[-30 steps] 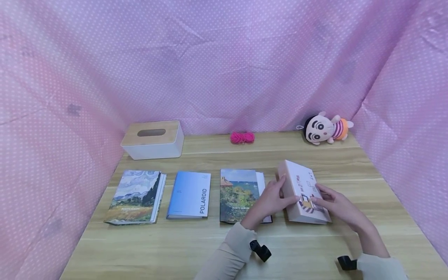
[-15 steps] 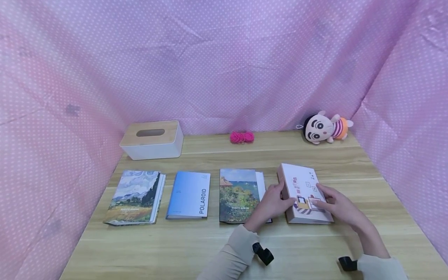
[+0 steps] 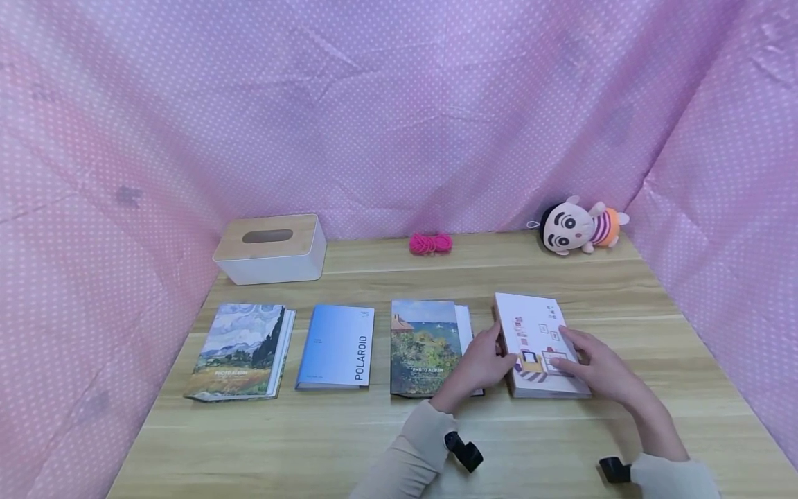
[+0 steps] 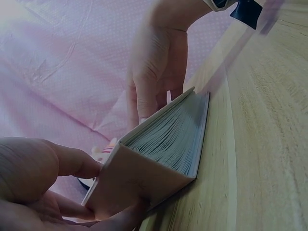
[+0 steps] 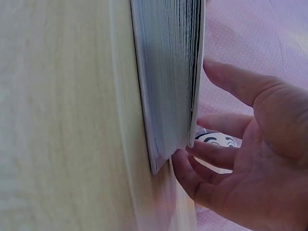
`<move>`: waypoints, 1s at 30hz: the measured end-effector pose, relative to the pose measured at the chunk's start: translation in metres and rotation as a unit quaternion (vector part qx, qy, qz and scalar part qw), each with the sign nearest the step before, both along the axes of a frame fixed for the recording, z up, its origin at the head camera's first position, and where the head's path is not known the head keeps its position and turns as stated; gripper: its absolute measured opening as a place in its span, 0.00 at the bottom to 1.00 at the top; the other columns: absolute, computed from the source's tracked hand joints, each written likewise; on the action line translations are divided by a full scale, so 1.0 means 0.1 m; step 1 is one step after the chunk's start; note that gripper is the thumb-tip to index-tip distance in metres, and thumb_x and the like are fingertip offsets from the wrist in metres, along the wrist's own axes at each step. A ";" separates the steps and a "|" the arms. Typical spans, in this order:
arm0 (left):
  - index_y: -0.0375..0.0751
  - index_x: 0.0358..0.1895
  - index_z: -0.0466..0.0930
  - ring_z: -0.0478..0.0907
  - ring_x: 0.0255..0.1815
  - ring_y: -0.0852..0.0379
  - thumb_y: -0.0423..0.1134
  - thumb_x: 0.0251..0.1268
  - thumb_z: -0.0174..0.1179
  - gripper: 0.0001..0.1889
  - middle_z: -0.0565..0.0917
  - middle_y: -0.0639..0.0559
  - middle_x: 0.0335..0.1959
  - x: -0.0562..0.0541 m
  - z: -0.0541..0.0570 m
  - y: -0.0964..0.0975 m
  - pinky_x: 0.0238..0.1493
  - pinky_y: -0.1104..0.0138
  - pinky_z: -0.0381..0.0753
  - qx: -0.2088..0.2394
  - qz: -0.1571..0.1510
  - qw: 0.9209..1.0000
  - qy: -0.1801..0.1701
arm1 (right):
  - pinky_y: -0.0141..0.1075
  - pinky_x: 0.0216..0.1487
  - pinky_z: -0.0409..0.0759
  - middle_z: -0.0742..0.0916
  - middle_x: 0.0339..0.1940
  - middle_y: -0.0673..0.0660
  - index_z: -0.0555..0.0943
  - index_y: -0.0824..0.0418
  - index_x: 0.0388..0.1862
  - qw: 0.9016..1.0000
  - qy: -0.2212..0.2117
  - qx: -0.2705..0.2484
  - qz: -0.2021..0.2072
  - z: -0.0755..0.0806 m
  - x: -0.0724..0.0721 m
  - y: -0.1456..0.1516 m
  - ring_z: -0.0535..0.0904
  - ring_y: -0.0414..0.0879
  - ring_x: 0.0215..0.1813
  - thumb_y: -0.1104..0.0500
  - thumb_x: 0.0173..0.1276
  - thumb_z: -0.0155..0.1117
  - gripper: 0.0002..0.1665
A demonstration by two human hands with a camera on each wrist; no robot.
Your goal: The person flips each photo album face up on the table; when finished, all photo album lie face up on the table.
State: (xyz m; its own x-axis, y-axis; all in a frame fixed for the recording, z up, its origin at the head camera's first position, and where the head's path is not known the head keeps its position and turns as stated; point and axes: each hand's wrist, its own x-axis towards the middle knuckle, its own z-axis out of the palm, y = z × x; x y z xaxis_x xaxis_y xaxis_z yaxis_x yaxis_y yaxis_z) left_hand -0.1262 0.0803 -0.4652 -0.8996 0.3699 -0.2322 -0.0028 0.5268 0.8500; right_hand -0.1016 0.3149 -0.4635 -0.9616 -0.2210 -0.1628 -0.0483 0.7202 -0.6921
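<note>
A thick white photo album [image 3: 526,326] with a small drawing of a room on its cover lies on the right part of the table, front cover up. My left hand [image 3: 479,362] holds its spine side, thumb at the cover's edge and fingers along the spine [image 4: 137,178]. On the opposite side, my right hand [image 3: 601,367] has its thumb on the cover and its fingers at the page edge. The right wrist view shows the packed pages [image 5: 166,62] between the covers, with fingertips at the far corner.
Left of it, in a row, lie a seaside-painting album [image 3: 427,346], a blue Polaroid album [image 3: 337,346] and a landscape-painting album [image 3: 240,346]. Behind stand a tissue box [image 3: 280,267], pink yarn [image 3: 430,244] and a plush doll [image 3: 580,229]. Pink dotted cloth [image 3: 399,125] surrounds the table.
The white photo album has gone from tilted, its left side raised, to lying flat, and has shifted slightly left. Both hands have stayed at its sides.
</note>
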 end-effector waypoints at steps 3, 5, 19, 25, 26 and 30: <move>0.56 0.69 0.64 0.73 0.34 0.64 0.42 0.67 0.59 0.28 0.77 0.58 0.39 0.00 -0.02 -0.03 0.29 0.69 0.75 0.047 0.007 0.999 -0.024 | 0.68 0.61 0.61 0.65 0.69 0.77 0.58 0.68 0.73 1.000 0.007 0.017 0.001 0.01 0.01 -0.03 0.59 0.75 0.67 0.42 0.67 0.60 0.46; 0.57 0.66 0.66 0.74 0.35 0.65 0.40 0.67 0.59 0.25 0.78 0.59 0.40 0.01 -0.01 -0.05 0.31 0.69 0.76 0.071 0.015 0.997 -0.041 | 0.68 0.60 0.63 0.65 0.68 0.77 0.58 0.67 0.73 1.000 0.011 0.026 0.001 0.02 0.02 -0.05 0.59 0.76 0.67 0.41 0.67 0.60 0.46; 0.52 0.69 0.64 0.76 0.47 0.63 0.36 0.67 0.57 0.27 0.78 0.56 0.53 0.03 0.00 -0.08 0.42 0.69 0.76 0.089 0.042 0.994 -0.054 | 0.69 0.59 0.62 0.65 0.68 0.77 0.59 0.68 0.73 0.999 0.021 0.041 -0.003 0.05 0.03 -0.11 0.59 0.76 0.66 0.42 0.66 0.61 0.46; 0.50 0.66 0.66 0.76 0.45 0.62 0.39 0.67 0.58 0.25 0.79 0.55 0.49 0.03 0.01 -0.08 0.40 0.70 0.77 0.078 0.050 0.995 -0.046 | 0.69 0.59 0.62 0.64 0.68 0.77 0.59 0.67 0.73 0.999 0.012 0.042 -0.002 0.06 0.02 -0.12 0.59 0.76 0.66 0.41 0.67 0.59 0.46; 0.49 0.65 0.67 0.77 0.46 0.61 0.40 0.67 0.58 0.24 0.78 0.54 0.50 0.02 0.02 -0.09 0.41 0.69 0.77 0.072 0.053 0.995 -0.040 | 0.68 0.60 0.62 0.64 0.69 0.77 0.58 0.67 0.73 0.999 0.008 0.044 -0.002 0.07 0.02 -0.12 0.59 0.76 0.66 0.40 0.68 0.58 0.46; 0.44 0.68 0.64 0.75 0.53 0.54 0.45 0.67 0.57 0.27 0.75 0.48 0.56 0.02 0.09 -0.13 0.49 0.64 0.78 0.013 0.057 0.998 0.005 | 0.67 0.58 0.66 0.63 0.69 0.78 0.58 0.69 0.73 0.999 0.009 0.052 0.000 0.12 0.00 -0.10 0.63 0.76 0.64 0.40 0.70 0.56 0.45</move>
